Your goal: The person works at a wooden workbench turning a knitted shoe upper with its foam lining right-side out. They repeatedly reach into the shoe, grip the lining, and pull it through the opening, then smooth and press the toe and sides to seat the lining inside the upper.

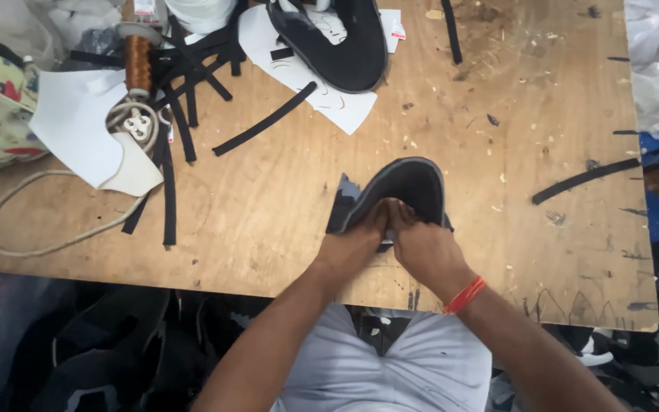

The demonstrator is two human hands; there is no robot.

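I look down from the head camera at my two bare hands, pressed side by side on a dark shoe sole (409, 187) near the front edge of a wooden table (284, 206). My left hand (352, 244) and my right hand (421, 248) both close their fingers over the near end of the sole, thumbs touching each other at its middle. The sole is black with a grey rim, curving up and away from my grip. Tucked beneath it, just left of my left hand, a grey-black flat piece (342, 200) shows a corner. An orange-red thread band (464, 295) circles my right wrist.

Farther from my grip, across the table, lies a second dark sole (345, 42) resting on white paper (306, 80). Well to the left of my hands, black strips (184, 114) lie scattered around a spool of copper-brown thread (137, 62), a white plug (137, 124) and a pale cord (32, 221) that loops toward the table's edge. One long black strip (585, 179) lies well to the right of my right hand. Small crumbs of debris dot the wood beyond my fingertips.
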